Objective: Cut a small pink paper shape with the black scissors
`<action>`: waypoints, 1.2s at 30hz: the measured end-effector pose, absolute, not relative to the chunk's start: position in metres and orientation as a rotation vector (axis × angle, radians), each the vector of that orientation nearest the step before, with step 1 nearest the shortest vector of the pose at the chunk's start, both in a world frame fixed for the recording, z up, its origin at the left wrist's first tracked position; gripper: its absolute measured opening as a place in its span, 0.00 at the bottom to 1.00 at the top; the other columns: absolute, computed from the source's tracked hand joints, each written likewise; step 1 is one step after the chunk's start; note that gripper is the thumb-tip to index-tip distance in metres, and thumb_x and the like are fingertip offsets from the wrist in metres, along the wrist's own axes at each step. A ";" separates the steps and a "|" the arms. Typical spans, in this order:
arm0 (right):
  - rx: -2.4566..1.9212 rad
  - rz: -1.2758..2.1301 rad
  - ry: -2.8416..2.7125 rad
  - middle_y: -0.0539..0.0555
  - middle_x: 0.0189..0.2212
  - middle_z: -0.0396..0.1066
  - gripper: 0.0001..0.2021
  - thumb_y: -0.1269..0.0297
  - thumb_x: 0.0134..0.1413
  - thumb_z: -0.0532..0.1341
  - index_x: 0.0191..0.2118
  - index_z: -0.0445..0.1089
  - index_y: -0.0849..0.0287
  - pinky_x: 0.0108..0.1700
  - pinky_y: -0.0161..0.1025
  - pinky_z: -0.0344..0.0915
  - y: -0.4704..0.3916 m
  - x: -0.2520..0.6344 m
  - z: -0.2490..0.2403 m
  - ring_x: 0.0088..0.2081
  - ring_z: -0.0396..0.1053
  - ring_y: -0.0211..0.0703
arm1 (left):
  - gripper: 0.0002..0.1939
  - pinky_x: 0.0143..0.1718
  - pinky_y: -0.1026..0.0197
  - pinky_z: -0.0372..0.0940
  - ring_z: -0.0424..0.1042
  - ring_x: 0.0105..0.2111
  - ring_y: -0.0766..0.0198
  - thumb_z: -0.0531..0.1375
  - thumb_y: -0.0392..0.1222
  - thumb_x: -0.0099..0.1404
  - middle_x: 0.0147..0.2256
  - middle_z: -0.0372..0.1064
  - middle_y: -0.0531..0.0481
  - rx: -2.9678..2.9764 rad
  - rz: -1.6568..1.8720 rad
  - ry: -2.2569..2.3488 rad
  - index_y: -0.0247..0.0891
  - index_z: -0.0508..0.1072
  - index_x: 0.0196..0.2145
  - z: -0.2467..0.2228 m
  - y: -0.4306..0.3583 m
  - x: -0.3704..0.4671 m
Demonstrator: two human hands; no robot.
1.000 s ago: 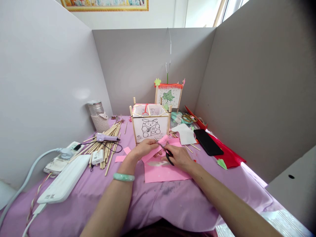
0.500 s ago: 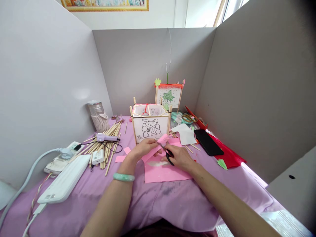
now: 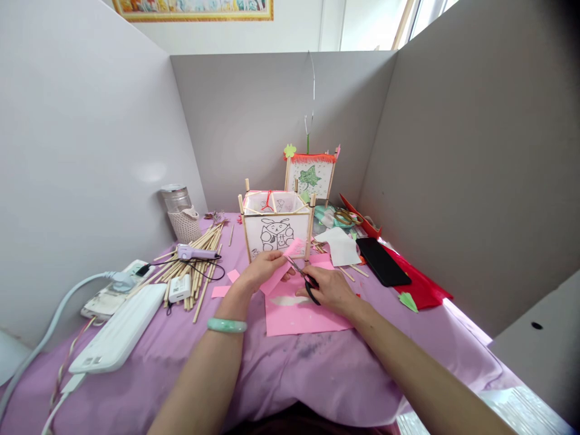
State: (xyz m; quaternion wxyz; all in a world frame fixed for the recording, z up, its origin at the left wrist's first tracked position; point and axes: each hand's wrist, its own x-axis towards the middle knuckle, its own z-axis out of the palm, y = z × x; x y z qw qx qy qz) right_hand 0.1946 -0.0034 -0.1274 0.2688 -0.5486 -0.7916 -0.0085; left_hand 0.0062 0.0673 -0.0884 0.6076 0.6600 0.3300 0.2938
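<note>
The left hand (image 3: 263,270) is closed, pinching a pink paper strip (image 3: 272,285) between thumb and fingers, and a green bangle (image 3: 227,326) circles that wrist. The right hand (image 3: 333,290) grips the black-handled scissors (image 3: 311,281), whose blades point up and left to the strip near the left fingertips; whether they are biting into the paper is too small to tell.

The strip is held above a larger pink sheet (image 3: 299,321), which lies between the forearms toward the near edge of the table (image 3: 281,377), over a purple cloth. Just beyond the hands, a square stick-framed lantern (image 3: 296,228) with a line-drawn animal stands upright; a second lantern (image 3: 322,184) with a green leaf picture stands behind it, toward the far edge.

Toward the right edge are white paper (image 3: 343,248), a black phone (image 3: 383,261) partly over red material (image 3: 426,294), and a green paper piece (image 3: 408,301). Small pink pieces (image 3: 220,292) lie left of the left hand. Nearer the left edge, wooden sticks (image 3: 209,238) carry a lavender handheld device (image 3: 197,252) and a white adapter (image 3: 179,289). A jar (image 3: 183,220) in a knitted sleeve stands near the far left corner.
</note>
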 end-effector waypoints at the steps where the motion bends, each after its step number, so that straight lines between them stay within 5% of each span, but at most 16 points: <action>1: -1.480 -0.026 -2.135 0.50 0.29 0.70 0.16 0.49 0.50 0.60 0.37 0.67 0.57 0.28 0.32 0.52 -0.003 0.195 -0.128 0.27 0.64 0.37 | 0.11 0.32 0.62 0.65 0.70 0.27 0.65 0.58 0.45 0.59 0.30 0.73 0.45 1.526 0.678 0.762 0.32 0.72 0.33 -0.089 0.067 0.006; 36: -1.485 -0.047 -2.123 0.50 0.30 0.70 0.16 0.49 0.51 0.59 0.40 0.67 0.56 0.29 0.32 0.53 -0.003 0.193 -0.130 0.29 0.66 0.38 | 0.12 0.29 0.64 0.66 0.70 0.26 0.65 0.59 0.47 0.59 0.31 0.73 0.44 1.592 0.573 0.719 0.33 0.71 0.31 -0.085 0.062 0.006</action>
